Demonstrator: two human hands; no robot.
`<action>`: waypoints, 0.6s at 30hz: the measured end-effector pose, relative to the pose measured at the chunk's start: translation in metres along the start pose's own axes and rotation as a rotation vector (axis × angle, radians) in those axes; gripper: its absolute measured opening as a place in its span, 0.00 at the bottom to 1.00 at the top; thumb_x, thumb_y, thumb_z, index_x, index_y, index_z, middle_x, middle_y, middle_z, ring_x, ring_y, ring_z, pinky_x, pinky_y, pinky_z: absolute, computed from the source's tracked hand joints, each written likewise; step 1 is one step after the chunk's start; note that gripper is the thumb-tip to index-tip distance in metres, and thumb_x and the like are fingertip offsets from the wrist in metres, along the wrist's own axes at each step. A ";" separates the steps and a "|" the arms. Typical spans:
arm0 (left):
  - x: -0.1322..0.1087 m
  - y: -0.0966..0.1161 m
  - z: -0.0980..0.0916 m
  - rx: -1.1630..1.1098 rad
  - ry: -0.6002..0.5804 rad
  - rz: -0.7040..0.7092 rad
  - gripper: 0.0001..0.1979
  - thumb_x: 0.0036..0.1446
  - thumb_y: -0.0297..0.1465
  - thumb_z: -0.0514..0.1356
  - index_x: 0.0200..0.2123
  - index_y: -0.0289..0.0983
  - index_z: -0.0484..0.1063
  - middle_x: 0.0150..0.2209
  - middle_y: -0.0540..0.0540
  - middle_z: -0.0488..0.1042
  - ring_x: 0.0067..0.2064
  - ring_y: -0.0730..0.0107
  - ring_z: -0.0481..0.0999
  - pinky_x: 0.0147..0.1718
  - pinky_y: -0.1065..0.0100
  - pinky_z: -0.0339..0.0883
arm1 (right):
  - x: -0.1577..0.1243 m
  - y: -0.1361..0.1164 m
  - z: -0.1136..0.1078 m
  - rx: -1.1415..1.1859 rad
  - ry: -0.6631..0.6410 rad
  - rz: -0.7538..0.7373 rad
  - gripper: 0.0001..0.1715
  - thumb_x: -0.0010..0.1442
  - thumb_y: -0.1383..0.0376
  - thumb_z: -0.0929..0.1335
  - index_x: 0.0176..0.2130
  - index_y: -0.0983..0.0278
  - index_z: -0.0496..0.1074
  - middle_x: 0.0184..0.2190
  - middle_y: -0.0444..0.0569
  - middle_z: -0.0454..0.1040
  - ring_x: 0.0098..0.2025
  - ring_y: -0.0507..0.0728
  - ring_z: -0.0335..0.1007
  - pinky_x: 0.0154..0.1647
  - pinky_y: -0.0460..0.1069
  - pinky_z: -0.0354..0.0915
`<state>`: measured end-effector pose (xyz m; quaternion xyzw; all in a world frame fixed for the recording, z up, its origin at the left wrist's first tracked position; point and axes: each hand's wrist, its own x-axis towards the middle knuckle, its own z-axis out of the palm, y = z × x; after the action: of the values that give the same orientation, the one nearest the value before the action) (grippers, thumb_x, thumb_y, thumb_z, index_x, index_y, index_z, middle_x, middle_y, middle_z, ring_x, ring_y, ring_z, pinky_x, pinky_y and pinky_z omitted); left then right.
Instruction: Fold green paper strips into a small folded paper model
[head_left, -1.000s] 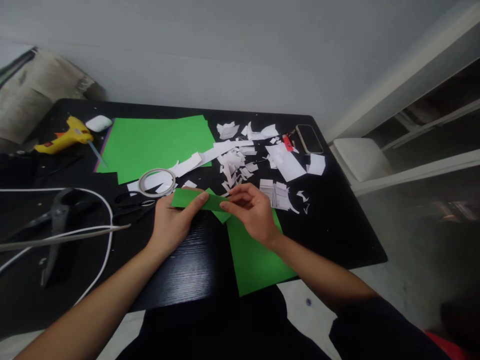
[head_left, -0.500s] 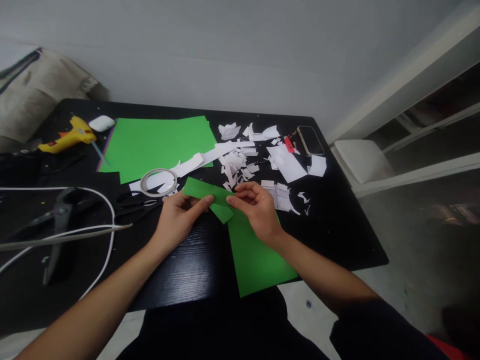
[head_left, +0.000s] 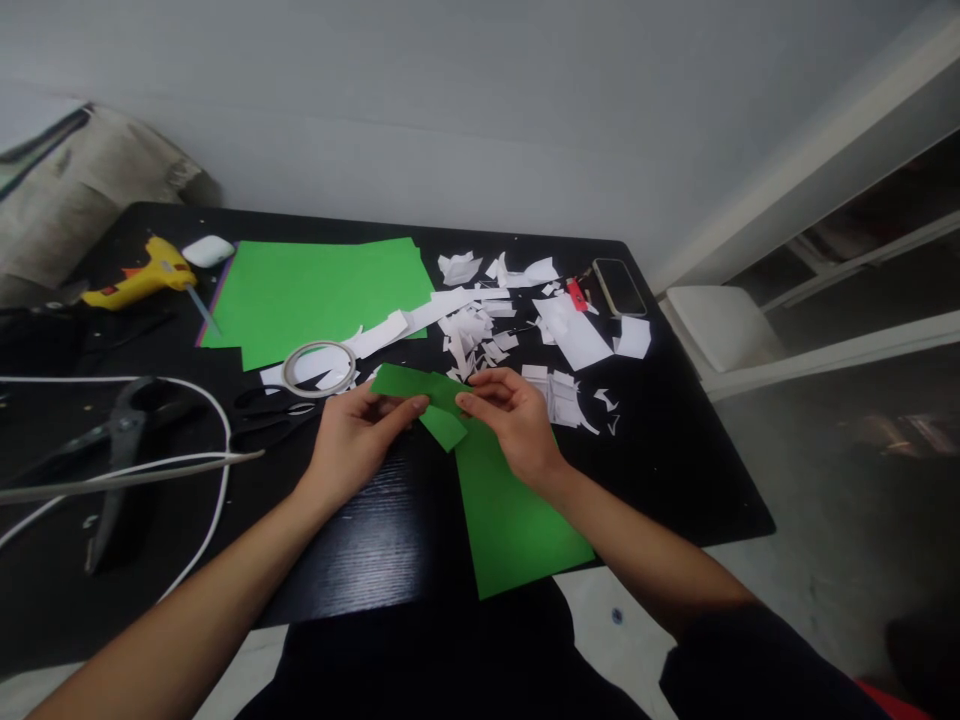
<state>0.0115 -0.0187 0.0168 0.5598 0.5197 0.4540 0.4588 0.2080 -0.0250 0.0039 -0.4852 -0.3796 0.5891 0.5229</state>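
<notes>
My left hand [head_left: 358,440] and my right hand [head_left: 511,420] both pinch a small folded green paper strip [head_left: 420,393] just above the black table [head_left: 375,540]. The fingers of both hands are closed on the strip, thumbs on top. A longer green paper sheet [head_left: 510,510] lies flat under my right hand and reaches the table's near edge. A roll of clear tape [head_left: 316,366] and black scissors [head_left: 270,412] lie just left of my left hand.
Large green sheets [head_left: 319,290] lie at the back. White paper scraps [head_left: 510,320] are scattered at centre right, beside a phone [head_left: 619,287]. A yellow glue gun [head_left: 139,275], white cables [head_left: 187,460] and black pliers [head_left: 112,440] are on the left. A white stool [head_left: 724,322] stands to the right.
The green strip has tilted, with its left end raised away from me, and both hands have shifted their pinch slightly along it. The camera view moved a little.
</notes>
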 end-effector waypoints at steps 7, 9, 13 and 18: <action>0.000 -0.001 -0.001 0.039 0.010 0.067 0.10 0.51 0.37 0.73 0.30 0.39 0.77 0.26 0.50 0.79 0.26 0.70 0.74 0.27 0.68 0.68 | 0.001 -0.001 -0.001 0.026 -0.058 -0.008 0.15 0.49 0.62 0.82 0.35 0.59 0.78 0.33 0.42 0.80 0.38 0.55 0.79 0.49 0.55 0.78; -0.001 -0.001 -0.001 0.015 -0.007 0.096 0.10 0.52 0.36 0.73 0.36 0.39 0.78 0.33 0.48 0.81 0.28 0.70 0.75 0.29 0.68 0.70 | 0.001 0.000 -0.001 0.044 -0.074 -0.007 0.12 0.50 0.63 0.80 0.35 0.59 0.79 0.36 0.43 0.81 0.41 0.55 0.79 0.53 0.55 0.77; -0.004 0.001 -0.002 -0.022 -0.027 0.127 0.10 0.56 0.36 0.70 0.41 0.40 0.79 0.35 0.48 0.80 0.30 0.69 0.76 0.30 0.67 0.70 | 0.002 0.002 -0.001 0.096 -0.132 0.027 0.07 0.54 0.65 0.76 0.36 0.59 0.80 0.41 0.44 0.82 0.46 0.56 0.79 0.59 0.58 0.75; -0.005 0.002 -0.003 -0.030 -0.053 0.175 0.04 0.57 0.32 0.69 0.37 0.40 0.79 0.33 0.49 0.80 0.31 0.69 0.76 0.32 0.66 0.71 | 0.002 0.002 -0.002 0.160 -0.170 0.083 0.09 0.54 0.65 0.75 0.39 0.58 0.80 0.40 0.44 0.81 0.47 0.57 0.78 0.57 0.58 0.76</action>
<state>0.0089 -0.0233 0.0195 0.6080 0.4495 0.4850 0.4393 0.2094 -0.0239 0.0007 -0.4057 -0.3536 0.6777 0.5011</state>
